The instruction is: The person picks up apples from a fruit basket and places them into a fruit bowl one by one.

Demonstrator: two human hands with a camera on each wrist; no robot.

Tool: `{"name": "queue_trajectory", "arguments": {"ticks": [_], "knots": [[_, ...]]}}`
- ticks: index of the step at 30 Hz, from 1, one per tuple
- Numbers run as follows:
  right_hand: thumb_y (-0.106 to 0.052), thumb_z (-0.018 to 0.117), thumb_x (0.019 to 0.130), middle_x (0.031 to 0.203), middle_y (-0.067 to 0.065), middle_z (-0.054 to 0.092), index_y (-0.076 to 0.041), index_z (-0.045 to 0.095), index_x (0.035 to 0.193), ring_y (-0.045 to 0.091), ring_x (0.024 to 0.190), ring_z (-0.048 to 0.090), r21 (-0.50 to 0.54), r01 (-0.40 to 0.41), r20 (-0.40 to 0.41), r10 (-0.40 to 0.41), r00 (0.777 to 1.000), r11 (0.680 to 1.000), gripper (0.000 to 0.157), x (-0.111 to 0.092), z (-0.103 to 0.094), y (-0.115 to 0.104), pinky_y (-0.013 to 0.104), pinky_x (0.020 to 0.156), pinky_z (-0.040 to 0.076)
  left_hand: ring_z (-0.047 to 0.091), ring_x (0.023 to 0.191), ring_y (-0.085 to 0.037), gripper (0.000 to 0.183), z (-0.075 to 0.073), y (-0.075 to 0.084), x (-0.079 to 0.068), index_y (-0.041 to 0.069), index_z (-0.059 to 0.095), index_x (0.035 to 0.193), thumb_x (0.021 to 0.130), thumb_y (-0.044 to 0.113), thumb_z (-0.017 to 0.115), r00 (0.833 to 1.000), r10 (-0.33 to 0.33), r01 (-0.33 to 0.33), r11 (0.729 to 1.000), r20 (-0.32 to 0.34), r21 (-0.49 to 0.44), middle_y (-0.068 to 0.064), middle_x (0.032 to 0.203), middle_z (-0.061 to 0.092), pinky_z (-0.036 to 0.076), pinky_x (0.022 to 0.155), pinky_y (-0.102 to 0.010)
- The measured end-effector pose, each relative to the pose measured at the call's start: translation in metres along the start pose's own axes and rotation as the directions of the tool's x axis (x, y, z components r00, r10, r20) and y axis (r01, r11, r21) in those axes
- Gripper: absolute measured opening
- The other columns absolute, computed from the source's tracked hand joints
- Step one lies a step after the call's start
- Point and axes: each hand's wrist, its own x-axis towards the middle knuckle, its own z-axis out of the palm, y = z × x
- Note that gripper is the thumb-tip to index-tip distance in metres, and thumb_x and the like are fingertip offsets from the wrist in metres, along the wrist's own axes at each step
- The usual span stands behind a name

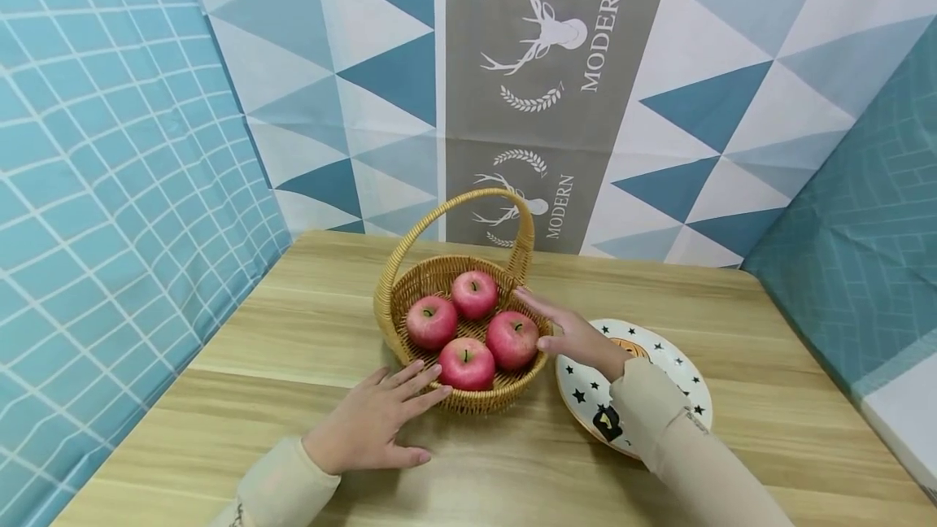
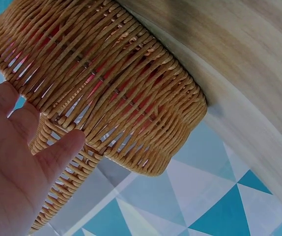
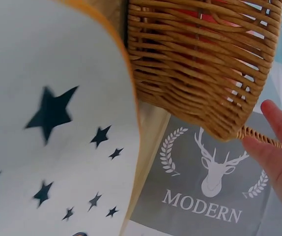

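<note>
A wicker basket (image 1: 474,405) with a tall arched handle stands on the table, holding several red apples (image 1: 467,363). My left hand (image 1: 376,421) reaches over the basket's near-left rim, fingers spread and straight, fingertips beside the nearest apple. In the left wrist view, this hand (image 2: 20,147) lies along the rim with the thumb against the woven side. At the right rim my right hand (image 1: 574,338) has its fingers extended, the thumb close to the right apple (image 1: 512,340). The right wrist view shows the right hand's thumb and a finger (image 3: 273,120) at the rim near the handle.
A white plate (image 1: 684,385) with black stars and an orange picture lies right of the basket, partly under my right forearm. Behind the wooden table (image 1: 293,324) hangs a patterned cloth (image 1: 388,47); a blue checked cloth (image 1: 110,145) rises at the left.
</note>
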Motion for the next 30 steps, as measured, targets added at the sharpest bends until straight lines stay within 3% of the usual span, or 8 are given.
{"name": "queue_trajectory", "arguments": {"ticks": [6,11,13,16,19,30], "knots": [[-0.078,0.045,0.080,0.152,0.025,0.025,0.006,0.031,0.145,0.044,0.139,0.021,0.025,0.010,0.013,-0.010,1.000,1.000,0.108,0.014,0.002,0.001,0.062,0.107,0.018,0.043,0.132,-0.030,0.072,-0.001,-0.001,0.000,0.016,0.053,0.139,0.082,0.059,0.062,1.000,0.002,-0.002,1.000,-0.007,-0.016,-0.008,0.146,0.045,0.042,0.092,-0.057],[-0.078,0.064,0.064,0.153,0.022,0.025,0.002,0.030,0.148,0.042,0.140,0.021,0.004,-0.028,0.027,0.027,0.999,1.000,0.121,0.021,0.005,0.004,0.060,0.107,0.018,0.043,0.132,-0.030,0.072,-0.002,-0.002,0.000,0.016,0.052,0.139,0.082,0.059,0.061,1.000,0.001,-0.001,1.000,0.003,-0.019,-0.008,0.147,0.044,0.042,0.092,-0.057],[-0.068,0.076,0.059,0.153,0.023,0.025,0.002,0.030,0.147,0.042,0.140,0.020,-0.040,-0.028,0.042,0.029,0.999,0.999,0.123,0.023,0.005,0.005,0.060,0.107,0.020,0.043,0.132,-0.030,0.071,-0.001,-0.002,0.000,0.016,0.052,0.139,0.083,0.059,0.061,1.000,0.004,-0.004,1.000,0.004,-0.022,-0.008,0.147,0.043,0.042,0.092,-0.057],[-0.040,0.089,0.060,0.152,0.025,0.026,0.004,0.032,0.146,0.042,0.140,0.022,-0.105,-0.031,0.062,0.038,0.997,0.994,0.112,0.025,0.006,0.007,0.059,0.107,0.021,0.044,0.131,-0.031,0.071,-0.001,-0.001,0.000,0.016,0.053,0.138,0.083,0.058,0.061,1.000,0.013,-0.013,1.000,-0.003,-0.023,-0.009,0.147,0.044,0.043,0.091,-0.057],[-0.016,0.090,0.060,0.151,0.026,0.027,0.005,0.036,0.144,0.043,0.139,0.022,-0.135,-0.060,0.072,0.070,0.995,0.989,0.102,0.028,0.004,0.008,0.058,0.107,0.021,0.044,0.131,-0.031,0.071,0.000,-0.001,0.001,0.016,0.053,0.138,0.082,0.058,0.062,1.000,0.018,-0.018,1.000,-0.012,-0.022,-0.008,0.146,0.044,0.043,0.091,-0.056],[-0.022,0.085,0.065,0.150,0.029,0.026,0.002,0.038,0.144,0.043,0.139,0.025,-0.160,-0.160,0.146,0.184,0.972,0.974,0.095,0.042,-0.006,0.012,0.055,0.108,0.024,0.045,0.130,-0.033,0.072,0.000,-0.002,0.002,0.015,0.053,0.138,0.082,0.057,0.064,0.999,0.034,-0.034,0.999,-0.027,-0.020,-0.010,0.145,0.045,0.044,0.089,-0.056]]}}
